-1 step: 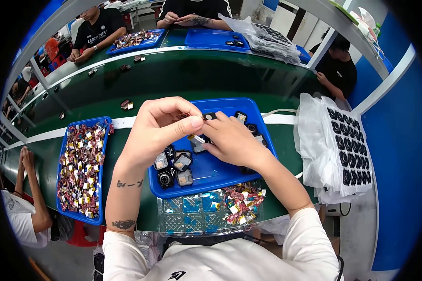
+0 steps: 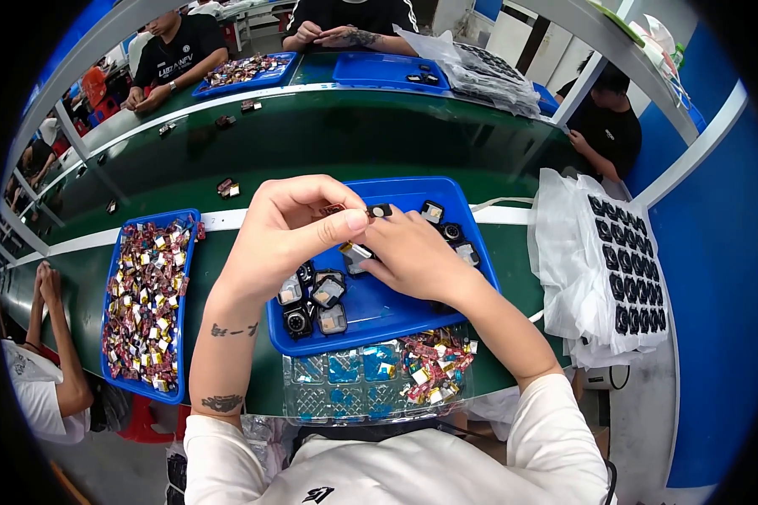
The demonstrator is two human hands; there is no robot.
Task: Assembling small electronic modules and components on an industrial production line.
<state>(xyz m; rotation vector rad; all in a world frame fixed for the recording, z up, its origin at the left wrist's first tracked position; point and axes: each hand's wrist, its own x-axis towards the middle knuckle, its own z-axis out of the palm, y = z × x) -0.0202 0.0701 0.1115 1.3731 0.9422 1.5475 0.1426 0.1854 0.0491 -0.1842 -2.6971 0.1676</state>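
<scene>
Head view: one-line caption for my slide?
Left hand and right hand pinch a small black part over a blue tray of square modules.

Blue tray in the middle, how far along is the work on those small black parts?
Done, apparently: a few small black parts lie grouped in the blue tray. In hand: the left hand and right hand pinch one part together. Left: the heap of small wrapped pieces in the side tray looks full.
</scene>
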